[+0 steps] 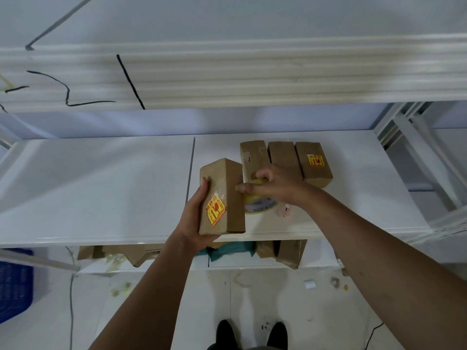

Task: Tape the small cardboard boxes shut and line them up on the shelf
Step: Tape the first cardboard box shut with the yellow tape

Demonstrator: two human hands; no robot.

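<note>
My left hand grips a small brown cardboard box from its left side and bottom, holding it upright above the front of the white shelf. The box carries a yellow-and-red sticker. My right hand grips a roll of yellowish tape right next to the box's right face. Three more brown boxes stand side by side behind them: one on the left, one in the middle, and one on the right with a yellow sticker.
A small pale round object lies on the shelf beside the tape. More boxes and green material sit on the lower shelf. An upper shelf overhangs. A blue crate stands at lower left. My shoes are on the littered floor.
</note>
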